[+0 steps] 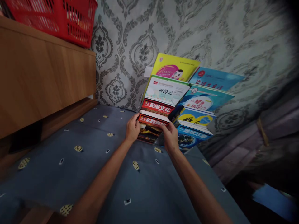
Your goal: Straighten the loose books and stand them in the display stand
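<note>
Two rows of upright books lean back toward the wall. At the front of the left row is a dark book with a red title band [149, 132]. My left hand [133, 127] is closed on its left edge, and my right hand [171, 137] grips its upper right side with the thumb over the cover. Behind it stand another red book [156, 107], a white book [165, 90] and a tall yellow book [176, 65]. Just right of my right hand, a blue book with a globe picture [192, 137] fronts the second row. The fingertips behind the held book are hidden.
A blue cloth with pineapple prints [93, 174] covers the surface below. On the left is a wooden cabinet [46, 74] bearing a red plastic basket [77, 23]. Patterned wallpaper [130, 31] rises behind the books. A grey curtain [247, 143] hangs at the right.
</note>
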`<state>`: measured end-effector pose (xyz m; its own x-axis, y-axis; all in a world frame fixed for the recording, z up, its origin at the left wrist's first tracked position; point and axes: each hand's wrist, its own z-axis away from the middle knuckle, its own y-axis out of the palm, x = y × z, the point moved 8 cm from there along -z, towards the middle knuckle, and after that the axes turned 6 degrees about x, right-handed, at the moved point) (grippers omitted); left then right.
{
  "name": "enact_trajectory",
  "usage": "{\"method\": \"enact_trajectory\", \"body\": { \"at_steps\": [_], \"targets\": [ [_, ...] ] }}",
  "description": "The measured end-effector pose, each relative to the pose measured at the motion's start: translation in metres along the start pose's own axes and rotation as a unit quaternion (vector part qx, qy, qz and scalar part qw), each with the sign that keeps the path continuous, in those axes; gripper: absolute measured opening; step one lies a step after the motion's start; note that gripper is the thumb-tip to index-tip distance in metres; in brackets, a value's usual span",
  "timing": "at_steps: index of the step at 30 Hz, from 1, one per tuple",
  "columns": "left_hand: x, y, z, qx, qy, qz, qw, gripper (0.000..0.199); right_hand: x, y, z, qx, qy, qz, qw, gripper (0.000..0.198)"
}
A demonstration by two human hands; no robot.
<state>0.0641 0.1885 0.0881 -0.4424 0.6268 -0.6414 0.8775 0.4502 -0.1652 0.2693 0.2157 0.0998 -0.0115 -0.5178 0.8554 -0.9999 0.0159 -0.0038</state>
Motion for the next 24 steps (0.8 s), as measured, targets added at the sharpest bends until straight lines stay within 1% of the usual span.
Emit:
{"method": "enact_trajectory", "body": {
  "at_steps": [3,9,12,15,17,19,21,22,24],
  "targets": [
    [-0.002,0.0,-0.001,-0.001,0.005,-0.004,1.0,0.051,0.0,0.0,0.001,-0.003,-0.006,0.006,1.0,0.044],
    [-0.006,-0.001,0.001,-0.013,0.013,-0.023,1.0,0.049,-0.002,0.0,0.002,-0.013,-0.001,0.002,1.0,0.046],
    [0.0,-0.002,0.001,-0.025,0.004,0.008,1.0,0.05,-0.003,0.001,0.001,-0.01,0.0,0.012,1.0,0.045],
    [0.013,-0.002,-0.002,-0.019,-0.007,0.072,0.997,0.05,-0.003,0.0,-0.001,-0.007,0.002,0.022,1.0,0.042],
    [0.028,-0.005,-0.005,-0.023,-0.039,0.123,0.991,0.048,-0.003,-0.001,0.0,-0.005,-0.001,0.023,1.0,0.043],
    [0.051,-0.012,-0.006,-0.043,-0.107,0.16,0.98,0.042,-0.003,-0.003,0.002,-0.007,-0.01,0.024,1.0,0.046],
    [0.071,-0.02,-0.005,-0.057,-0.172,0.17,0.969,0.036,-0.006,-0.006,0.007,-0.005,-0.019,0.031,0.999,0.05],
    [0.079,-0.023,-0.004,-0.057,-0.193,0.168,0.965,0.033,-0.009,-0.007,0.01,-0.003,-0.018,0.037,0.999,0.051],
    [0.086,-0.026,-0.004,-0.045,-0.207,0.161,0.964,0.03,-0.019,-0.009,0.019,-0.002,-0.005,0.049,0.999,0.052]
  ]
}}
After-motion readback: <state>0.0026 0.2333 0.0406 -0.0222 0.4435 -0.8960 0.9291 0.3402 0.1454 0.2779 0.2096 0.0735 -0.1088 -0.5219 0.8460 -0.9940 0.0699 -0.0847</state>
